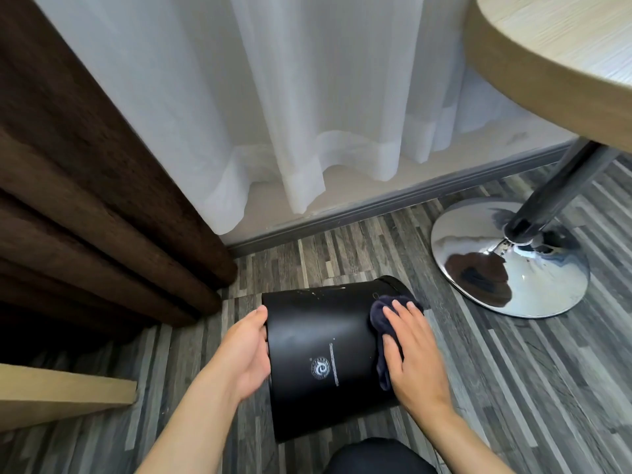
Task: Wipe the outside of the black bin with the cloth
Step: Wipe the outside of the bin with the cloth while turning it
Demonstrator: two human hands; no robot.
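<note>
Flatly, right hand presses crumpled cloth on smooth bin; left hand cups it, grip spread.

Tipped black bin, dark cloth atop

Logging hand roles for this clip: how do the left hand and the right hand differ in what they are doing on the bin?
The left hand is bare and braces the black bin's left side; the right hand presses a dark cloth against its right side. The left hand shows its palm side, thumb up; the right hand shows its back, fingers spread flat over the cloth. Both are against the bin's outer wall.
</note>
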